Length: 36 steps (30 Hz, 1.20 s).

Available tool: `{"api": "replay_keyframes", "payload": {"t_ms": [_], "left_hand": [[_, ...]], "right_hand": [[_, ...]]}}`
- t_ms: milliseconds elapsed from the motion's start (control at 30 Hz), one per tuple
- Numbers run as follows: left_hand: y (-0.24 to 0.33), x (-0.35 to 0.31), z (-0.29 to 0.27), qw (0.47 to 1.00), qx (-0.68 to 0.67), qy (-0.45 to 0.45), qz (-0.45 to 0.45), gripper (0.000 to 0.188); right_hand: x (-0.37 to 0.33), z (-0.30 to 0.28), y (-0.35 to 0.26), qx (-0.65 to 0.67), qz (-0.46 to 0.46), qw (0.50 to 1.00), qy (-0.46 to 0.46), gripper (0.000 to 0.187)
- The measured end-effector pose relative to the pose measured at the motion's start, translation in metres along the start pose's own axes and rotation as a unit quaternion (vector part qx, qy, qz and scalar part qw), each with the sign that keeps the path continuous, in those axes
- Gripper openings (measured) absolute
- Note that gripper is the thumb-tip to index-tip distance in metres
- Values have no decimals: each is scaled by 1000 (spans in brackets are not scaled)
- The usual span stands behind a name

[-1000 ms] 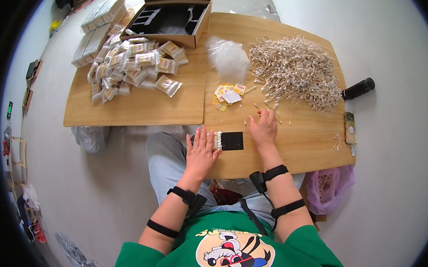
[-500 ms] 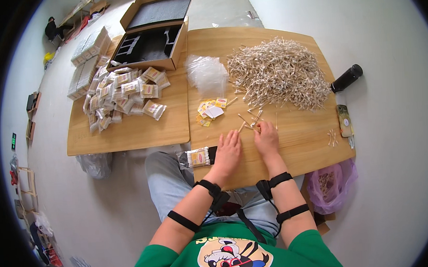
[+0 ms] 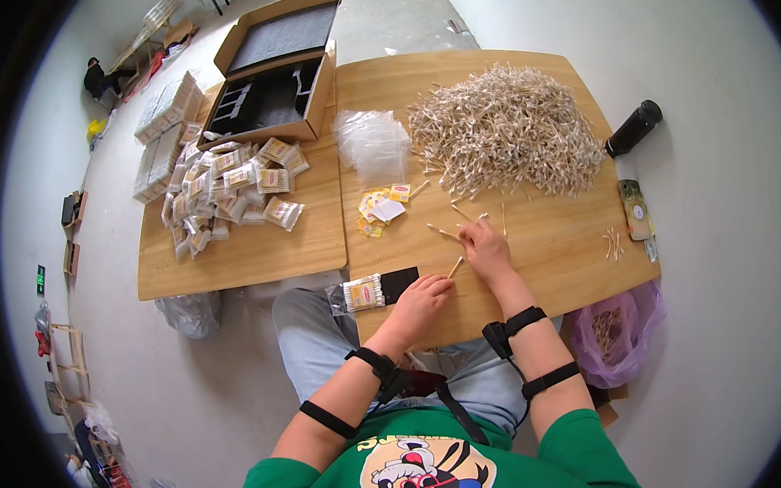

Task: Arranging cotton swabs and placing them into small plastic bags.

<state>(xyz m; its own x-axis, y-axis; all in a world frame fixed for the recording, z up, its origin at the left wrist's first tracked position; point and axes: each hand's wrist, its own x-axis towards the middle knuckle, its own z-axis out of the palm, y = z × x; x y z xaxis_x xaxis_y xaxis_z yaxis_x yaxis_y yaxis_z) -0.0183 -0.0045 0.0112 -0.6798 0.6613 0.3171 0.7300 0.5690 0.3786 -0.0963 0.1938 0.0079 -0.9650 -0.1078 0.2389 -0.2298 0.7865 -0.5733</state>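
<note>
My left hand (image 3: 422, 304) is closed near the table's front edge, with a cotton swab (image 3: 455, 267) sticking out from its fingertips. Farther forward and to the right, my right hand (image 3: 484, 244) pinches down at a few loose cotton swabs (image 3: 444, 231) on the wood; its fingertips partly hide what they grip. Left of my left hand lies a clear bag packed with swabs and a yellow label card (image 3: 364, 293), beside a black flat pad (image 3: 401, 284). The big heap of cotton swabs (image 3: 508, 132) spreads beyond my right hand.
Clear empty bags (image 3: 373, 146) and yellow-white cards (image 3: 381, 209) lie at mid-table. Filled packets (image 3: 228, 186) and an open carton (image 3: 268, 100) occupy the left table. A black bottle (image 3: 633, 128), a phone (image 3: 635, 211) and a purple bag (image 3: 621, 338) are at right.
My left hand has drawn back toward me with a swab, away from my right hand. My right hand stays by the loose swabs, fewer of which now show. The view has shifted slightly.
</note>
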Motion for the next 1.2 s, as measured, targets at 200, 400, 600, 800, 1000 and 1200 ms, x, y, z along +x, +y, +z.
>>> {"api": "replay_keyframes", "payload": {"t_ms": [200, 400, 600, 800, 1000, 1200], "left_hand": [[6, 10, 2, 998, -52, -13, -34, 22], [7, 17, 6, 996, -69, -6, -61, 27], [1, 10, 24, 988, -6, 117, -103, 32], [6, 15, 22, 973, 46, 140, -177, 42], [4, 13, 23, 981, 13, 102, -168, 39], [12, 6, 25, 984, 20, 96, -150, 37]], "right_hand": [[-22, -7, 2, 59, -27, 998, -7, 8], [-22, -5, -3, 95, 2, 995, 32, 7], [-20, 3, -21, -2, -32, 999, 19, 8], [-41, -9, -16, 31, -58, 998, 0, 2], [-58, -25, -10, 136, 30, 990, -27, 9], [-64, -31, -8, 157, 32, 987, 3, 16]]}}
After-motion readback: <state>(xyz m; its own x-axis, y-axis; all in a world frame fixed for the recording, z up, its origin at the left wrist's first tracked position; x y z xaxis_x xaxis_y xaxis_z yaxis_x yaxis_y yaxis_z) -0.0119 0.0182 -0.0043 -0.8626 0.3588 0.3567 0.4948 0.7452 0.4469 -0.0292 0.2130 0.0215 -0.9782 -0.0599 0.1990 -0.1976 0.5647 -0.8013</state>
